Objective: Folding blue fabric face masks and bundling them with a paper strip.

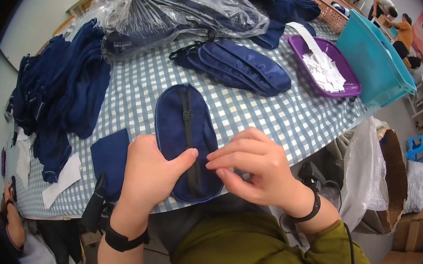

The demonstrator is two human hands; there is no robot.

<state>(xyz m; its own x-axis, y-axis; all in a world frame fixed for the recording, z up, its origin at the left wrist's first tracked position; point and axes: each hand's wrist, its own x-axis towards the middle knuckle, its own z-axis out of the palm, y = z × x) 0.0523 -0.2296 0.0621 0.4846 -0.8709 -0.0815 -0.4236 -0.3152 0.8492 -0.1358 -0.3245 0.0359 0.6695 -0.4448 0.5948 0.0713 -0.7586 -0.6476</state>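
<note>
While the left hand grasps a navy oval fabric piece with a bound edge at its left side, thumb on the face and remaining fingers hidden, the right hand is half curled at the opposite edge; whether it pinches the fabric cannot be told. The oval piece lies between both hands on a desk covered in blue-and-white checked cloth. Along its length runs a narrow black strap with a black slider buckle. Beyond the right hand lie overlapping navy oval pieces and, farther right, a purple plastic tray containing white slips. A flat navy fabric piece lies just left of the left hand.
</note>
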